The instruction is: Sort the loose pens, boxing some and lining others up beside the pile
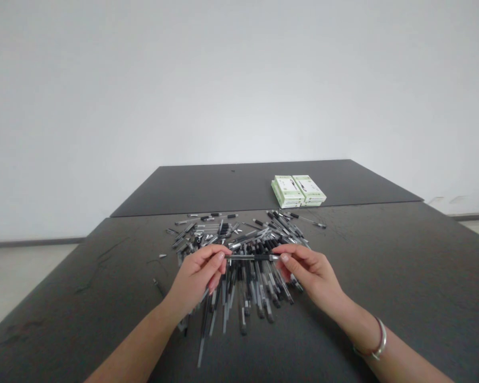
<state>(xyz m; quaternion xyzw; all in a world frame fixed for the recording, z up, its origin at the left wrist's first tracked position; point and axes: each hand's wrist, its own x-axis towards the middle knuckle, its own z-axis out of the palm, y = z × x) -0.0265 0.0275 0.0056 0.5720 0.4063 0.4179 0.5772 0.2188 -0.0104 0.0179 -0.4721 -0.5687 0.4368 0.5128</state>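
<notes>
A pen (252,257) is held level between both hands, just above a big heap of black and clear pens and pen parts (243,250) on the dark table (383,276). My left hand (197,279) pinches the pen's left end with curled fingers. My right hand (309,271) pinches its right end between thumb and fingers; a bracelet is on that wrist.
Two green-and-white boxes (298,190) lie side by side at the back right of the heap. A few loose small parts (162,256) lie left of the heap. A second dark table (243,186) adjoins behind, against a white wall.
</notes>
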